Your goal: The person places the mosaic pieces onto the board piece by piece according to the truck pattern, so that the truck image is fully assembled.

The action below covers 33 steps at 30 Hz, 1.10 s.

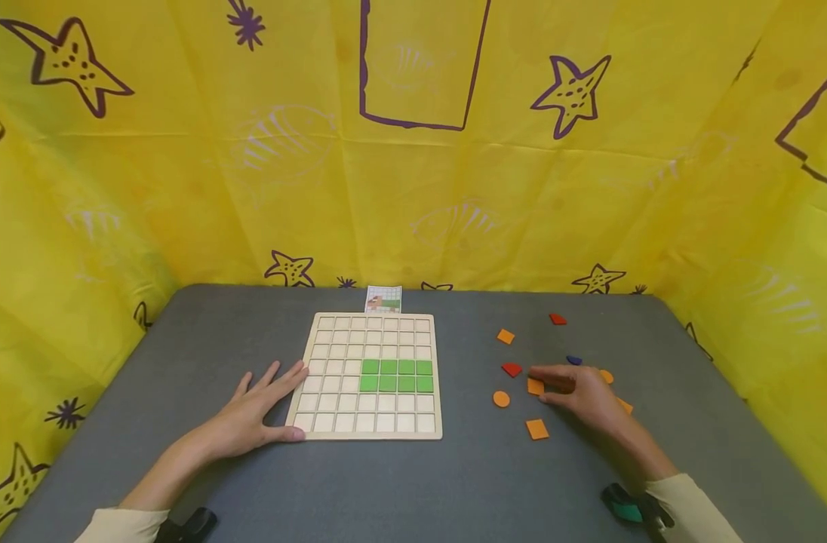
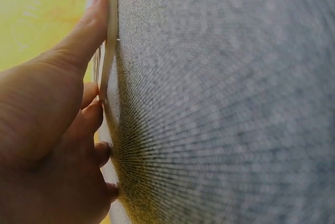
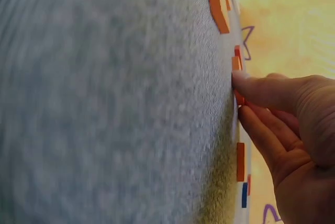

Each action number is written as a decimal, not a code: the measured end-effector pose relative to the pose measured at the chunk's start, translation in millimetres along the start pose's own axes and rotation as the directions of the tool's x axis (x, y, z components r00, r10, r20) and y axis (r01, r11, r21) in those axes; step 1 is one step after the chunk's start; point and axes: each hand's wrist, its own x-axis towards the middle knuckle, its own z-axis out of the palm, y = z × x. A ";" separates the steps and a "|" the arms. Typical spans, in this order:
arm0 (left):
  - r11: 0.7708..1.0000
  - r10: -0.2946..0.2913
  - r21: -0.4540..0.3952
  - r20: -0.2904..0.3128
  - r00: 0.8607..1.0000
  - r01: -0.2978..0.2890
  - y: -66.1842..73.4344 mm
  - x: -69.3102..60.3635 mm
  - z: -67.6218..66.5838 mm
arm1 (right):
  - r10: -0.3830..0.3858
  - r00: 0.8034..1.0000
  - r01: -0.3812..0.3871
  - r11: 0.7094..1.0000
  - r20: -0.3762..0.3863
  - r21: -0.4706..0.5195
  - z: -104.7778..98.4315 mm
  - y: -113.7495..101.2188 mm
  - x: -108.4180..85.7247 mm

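A wooden grid board (image 1: 386, 413) lies flat on the table, with two rows of green square tiles (image 1: 388, 366) in its cells on the right side. My left hand (image 1: 253, 411) rests at the board's left edge with spread fingers, its thumb on the near corner. In the left wrist view, the thumb lies along the board's rim (image 2: 111, 35). Right of the board, my right hand (image 1: 585, 394) pinches an orange square tile (image 1: 536, 386) between thumb and fingers, low at the tabletop. The right wrist view shows the thumb against that tile (image 3: 235, 64).
Around the right hand lie loose pieces: orange squares (image 1: 537, 429), an orange circle (image 1: 501, 399), red pieces (image 1: 511, 369) and a blue piece (image 1: 574, 360). A small picture card (image 1: 384, 299) touches the board's far edge. Yellow patterned cloth (image 1: 413, 196) hangs behind the grey table (image 1: 386, 490).
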 end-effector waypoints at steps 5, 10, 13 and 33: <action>1.000 0.002 -0.002 -0.005 1.000 -0.002 0.6 -0.8 -0.8 | 0.016 1.000 -0.016 0.999 -0.004 0.030 0.3 -1.0 1.5; 1.000 0.003 0.001 -0.008 1.000 -0.003 -0.1 -0.6 -0.3 | 0.022 1.000 -0.021 0.999 -0.004 0.026 0.3 -3.1 2.1; 1.000 0.003 0.005 -0.008 1.000 -0.003 -0.8 -0.1 -0.1 | 0.025 1.000 -0.025 1.000 -0.004 0.019 -0.1 -3.7 3.0; 1.000 -0.003 0.003 -0.004 1.000 0.003 -0.3 0.2 -0.8 | -0.010 1.000 0.010 1.000 0.003 -0.009 8.8 -27.8 27.1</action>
